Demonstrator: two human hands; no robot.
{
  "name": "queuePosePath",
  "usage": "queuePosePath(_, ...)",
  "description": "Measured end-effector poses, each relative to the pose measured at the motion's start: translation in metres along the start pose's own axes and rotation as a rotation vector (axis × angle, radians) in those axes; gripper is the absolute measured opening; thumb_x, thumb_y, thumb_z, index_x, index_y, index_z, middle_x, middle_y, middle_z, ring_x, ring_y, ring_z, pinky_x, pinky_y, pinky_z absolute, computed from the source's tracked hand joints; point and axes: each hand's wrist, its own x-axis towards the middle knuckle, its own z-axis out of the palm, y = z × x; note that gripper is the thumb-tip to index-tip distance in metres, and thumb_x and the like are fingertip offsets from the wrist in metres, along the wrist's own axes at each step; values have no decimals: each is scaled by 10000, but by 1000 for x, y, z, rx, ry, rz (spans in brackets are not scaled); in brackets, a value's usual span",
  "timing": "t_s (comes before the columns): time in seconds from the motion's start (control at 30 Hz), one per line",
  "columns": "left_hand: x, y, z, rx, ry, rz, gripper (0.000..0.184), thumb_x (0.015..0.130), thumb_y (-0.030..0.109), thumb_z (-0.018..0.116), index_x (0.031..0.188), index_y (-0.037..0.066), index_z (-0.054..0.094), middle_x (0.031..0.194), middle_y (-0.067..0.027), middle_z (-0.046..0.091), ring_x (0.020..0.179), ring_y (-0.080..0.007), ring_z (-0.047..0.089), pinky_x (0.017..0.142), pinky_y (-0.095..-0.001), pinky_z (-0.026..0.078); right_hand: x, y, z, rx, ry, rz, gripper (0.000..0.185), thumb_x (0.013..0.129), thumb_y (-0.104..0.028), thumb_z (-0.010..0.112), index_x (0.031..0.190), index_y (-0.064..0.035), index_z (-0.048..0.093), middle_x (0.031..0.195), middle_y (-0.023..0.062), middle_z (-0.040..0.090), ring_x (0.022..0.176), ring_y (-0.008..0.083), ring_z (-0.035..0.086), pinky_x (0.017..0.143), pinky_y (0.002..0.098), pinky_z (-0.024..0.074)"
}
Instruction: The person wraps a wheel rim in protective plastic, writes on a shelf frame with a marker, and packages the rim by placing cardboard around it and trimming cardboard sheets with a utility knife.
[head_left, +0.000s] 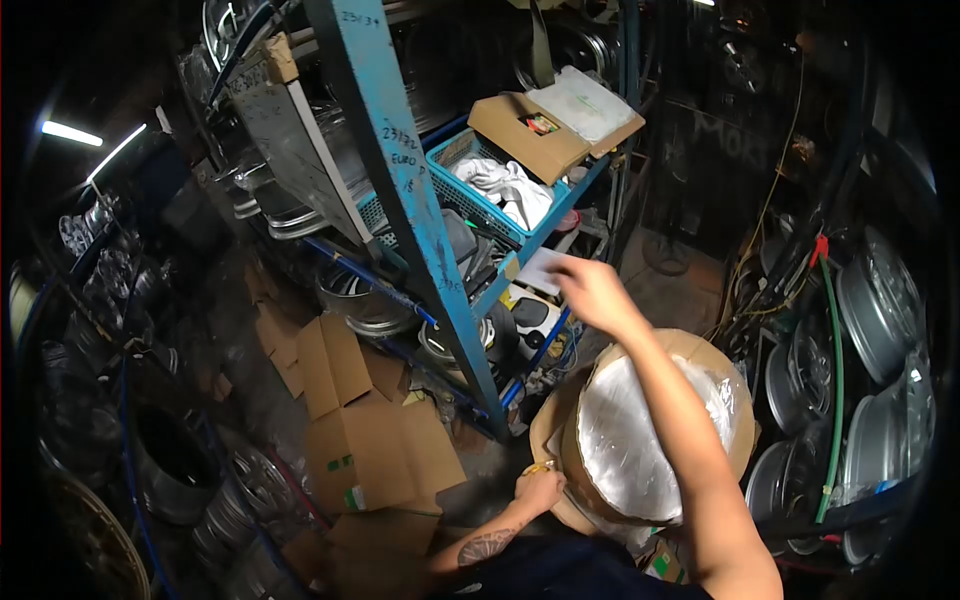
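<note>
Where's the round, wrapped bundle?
In the head view, the bundle sits lower right of centre, beneath the right arm, beside the left hand.

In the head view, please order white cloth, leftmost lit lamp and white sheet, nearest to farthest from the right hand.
1. White sheet: in the right hand.
2. White cloth: beyond the hand, leftward.
3. Leftmost lit lamp: upper left.

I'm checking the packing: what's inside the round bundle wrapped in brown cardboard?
Shiny, silvery plastic film shows across the top, ringed by the brown cardboard wrapping. Whatever lies beneath the film cannot be made out, and the bare right forearm hides part of it.
</note>
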Motion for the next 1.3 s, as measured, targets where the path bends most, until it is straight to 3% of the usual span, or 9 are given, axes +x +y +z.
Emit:
queuePosePath(0.03,1,3,0,22,-14,-19,225,893,289,615,1018,181,769,952,-158,745,890,-374,721,761,-504,579,44,3,35,-108,-17,-73,304,877,-107,593,1163,-52,679,1047,242,713,1026,412,687,885,484,543)
queuePosePath(0.13,-10,10,-2,10,-34,-52,266,880,295,631,1089,195,761,1048,-169,738,972,-372,713,827,-501,573,128,8,104,-494,-165,175,329,857,-165,579,1154,-105,706,1117,179,736,1059,392,700,901,487,569)
queuePosePath(0.3,-22,7,3,-30,-96,-79,356,907,280,594,1239,249,718,1080,-164,739,1020,-363,706,840,-504,568,173,-1,126,-418,-273,186,435,861,-273,588,1254,-131,708,1340,192,648,1240,353,623,1052,458,500)
queuePosePath(0.43,-26,-6,23,-132,-30,-7,368,912,258,579,1257,250,707,1101,-160,738,1041,-372,700,846,-511,564,170,-4,119,-445,-457,168,456,858,-244,593,1297,-169,690,1307,193,667,1230,356,628,1049,443,499)
queuePosePath(0.57,-11,-13,18,-72,-53,18,356,930,338,584,1249,237,705,1191,-152,713,1072,-387,683,879,-505,553,159,-7,110,-355,-294,124,357,837,-160,602,1161,-126,749,1208,194,708,1122,374,679,962,449,550)
queuePosePath(0.87,-1,0,-4,-72,-111,5,329,937,315,580,1232,289,723,1087,-174,738,1012,-398,700,861,-525,559,141,49,114,-407,-271,-222,602,772,-81,737,1352,-222,659,1311,78,682,1233,291,597,1071,493,421)
queuePosePath(1.1,3,1,-13,34,-202,-13,300,867,226,653,1141,178,764,1046,-202,738,1009,-406,704,868,-517,562,141,24,41,-521,-153,-408,406,794,-96,731,1192,-133,660,1077,167,722,982,385,689,829,473,555)
queuePosePath(1.2,10,-4,-3,26,-198,52,283,872,226,627,1109,165,768,1042,-198,739,1000,-406,706,864,-512,564,124,27,38,-334,-70,-267,428,799,-73,735,1206,-84,605,1077,216,701,1040,406,667,852,494,541)
queuePosePath(1.3,25,-7,-6,23,-161,129,281,889,255,605,1099,165,769,1027,-193,742,989,-405,708,858,-512,566,100,27,42,-178,238,-400,503,812,-3,747,1281,-45,570,1163,240,658,1066,464,642,901,489,536)
